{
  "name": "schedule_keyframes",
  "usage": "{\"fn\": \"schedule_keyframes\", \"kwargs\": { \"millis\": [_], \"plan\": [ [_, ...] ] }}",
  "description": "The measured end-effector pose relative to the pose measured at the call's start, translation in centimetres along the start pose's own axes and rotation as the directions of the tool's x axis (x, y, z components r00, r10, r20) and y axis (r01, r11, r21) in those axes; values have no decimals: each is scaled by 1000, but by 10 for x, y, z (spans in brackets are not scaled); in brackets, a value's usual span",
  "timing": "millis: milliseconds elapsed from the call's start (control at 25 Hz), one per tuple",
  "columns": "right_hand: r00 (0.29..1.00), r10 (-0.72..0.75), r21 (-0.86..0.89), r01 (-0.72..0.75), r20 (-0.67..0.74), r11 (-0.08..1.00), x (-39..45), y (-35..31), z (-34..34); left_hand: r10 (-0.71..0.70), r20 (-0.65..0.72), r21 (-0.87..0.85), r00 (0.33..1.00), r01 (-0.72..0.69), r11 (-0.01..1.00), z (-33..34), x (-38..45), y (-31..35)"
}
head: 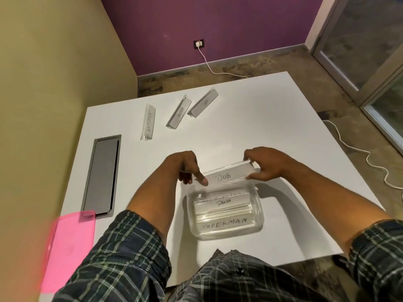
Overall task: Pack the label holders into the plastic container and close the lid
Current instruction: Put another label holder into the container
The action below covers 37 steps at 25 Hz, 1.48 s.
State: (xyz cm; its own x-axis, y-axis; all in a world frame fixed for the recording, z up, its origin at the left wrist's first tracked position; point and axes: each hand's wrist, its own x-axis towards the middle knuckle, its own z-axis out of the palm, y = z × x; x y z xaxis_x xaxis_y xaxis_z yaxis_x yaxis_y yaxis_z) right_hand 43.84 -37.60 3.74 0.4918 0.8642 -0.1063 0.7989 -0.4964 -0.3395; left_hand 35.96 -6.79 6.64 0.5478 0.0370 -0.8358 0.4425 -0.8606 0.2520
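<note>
Both forearms reach forward from plaid sleeves over the white tabletop (272,127), the hands meeting above the far rim of the clear plastic container (258,216). The left hand (185,165) is turned knuckles-up, wrist bent down, its fingers (201,178) curled and closed on the left end of the label holder marked "DOG" (226,176) — the thumb lies across the front face, the other fingers tucked behind. The right hand (266,164) comes in from the other side, its fingers pinching the right end of the same holder, thumb on the near lower edge and the rest wrapped over the top. Held between both hands, the holder sits tilted, its right end higher, just over the container's far edge; whether it touches the rim cannot be told.

Inside the container lie two more label holders side by side — one reading "PANDA" (222,203) toward the far side, one reading "SUPERMAN" (224,225) toward the near wall. Three other label holders rest on the far part of the tabletop, well apart from the hands: one at the left (149,120), one in the middle (179,113), one at the right (202,105). The pink lid (69,247) lies at the near left corner, beside a grey panel (102,173) set into the tabletop.
</note>
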Motion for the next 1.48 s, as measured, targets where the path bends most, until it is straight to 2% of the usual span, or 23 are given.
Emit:
{"fn": "schedule_keyframes", "kwargs": {
  "millis": [200,320,600,760,920,1080,1200,1280,1480],
  "plan": [
    [998,-9,45,7,55,999,-16,-19,21,-117,293,64,949,103,993,18,-7,0],
    [995,-44,71,37,90,997,-28,-24,34,-147,359,101,922,118,988,34,-7,3],
    [974,-113,55,105,197,993,-33,-39,52,-100,311,99,945,72,992,70,3,3],
    [960,-156,-49,172,234,984,-28,-47,63,-39,322,104,946,6,995,87,3,3],
    [936,-174,-134,223,305,966,-26,-46,66,-7,160,346,987,-49,937,102,7,4],
    [917,-193,-120,248,350,961,-28,-42,69,2,63,369,998,-25,929,110,7,2],
    [919,-197,-98,244,342,965,-28,-37,68,24,20,450,1000,-31,892,114,7,4],
    [911,-213,-152,280,352,948,-27,-35,70,43,-15,487,999,-31,873,115,8,4],
    [886,-179,-238,301,428,923,-24,-39,78,42,27,534,999,-50,844,115,8,6]
  ]
}}
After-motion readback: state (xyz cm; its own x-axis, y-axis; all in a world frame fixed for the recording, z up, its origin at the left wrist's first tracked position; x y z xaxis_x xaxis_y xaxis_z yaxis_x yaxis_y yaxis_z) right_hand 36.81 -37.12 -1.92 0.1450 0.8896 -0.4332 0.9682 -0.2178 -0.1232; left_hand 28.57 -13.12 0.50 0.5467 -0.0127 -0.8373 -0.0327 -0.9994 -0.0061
